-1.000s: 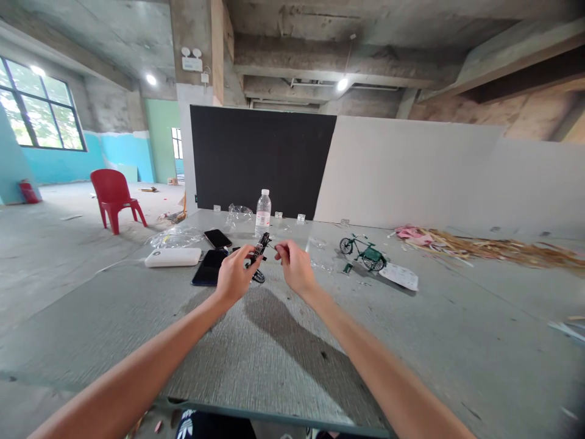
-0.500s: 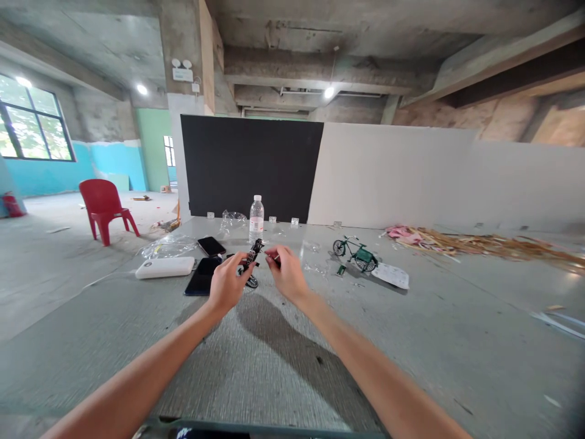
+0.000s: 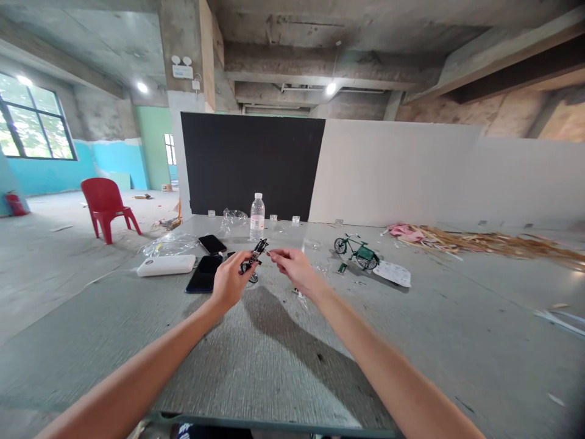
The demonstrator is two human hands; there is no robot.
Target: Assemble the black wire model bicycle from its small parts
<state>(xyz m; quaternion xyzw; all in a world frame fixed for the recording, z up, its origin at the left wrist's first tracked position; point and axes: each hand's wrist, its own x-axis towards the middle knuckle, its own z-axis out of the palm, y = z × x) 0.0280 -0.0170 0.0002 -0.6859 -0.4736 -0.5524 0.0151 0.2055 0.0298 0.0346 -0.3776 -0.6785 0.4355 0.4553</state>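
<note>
My left hand (image 3: 230, 279) is closed on a small black model bicycle (image 3: 258, 250), which it holds tilted above the table, a spoked wheel (image 3: 251, 274) hanging low beside the fingers. Just to the right, my right hand (image 3: 295, 268) pinches with thumb and index finger at the model's upper right side. Whatever lies between those fingertips is too small to make out. Farther right stands a green model bicycle (image 3: 357, 251) on the table. A small green piece (image 3: 342, 267) lies in front of it, and a white card or packet (image 3: 392, 274) beside its rear wheel.
Two dark phones (image 3: 212, 244) lie left of my hands, near a white power bank (image 3: 166, 265) with a cable. A water bottle (image 3: 257, 217) stands behind my hands. Clear plastic wrapping (image 3: 169, 245) lies left. A black panel (image 3: 251, 164) and wood strips (image 3: 493, 244) are at the back.
My right hand has turned flatter and its fingertips have come closer to the black model bicycle. The left hand keeps its hold, with the model tilted slightly more to the right.
</note>
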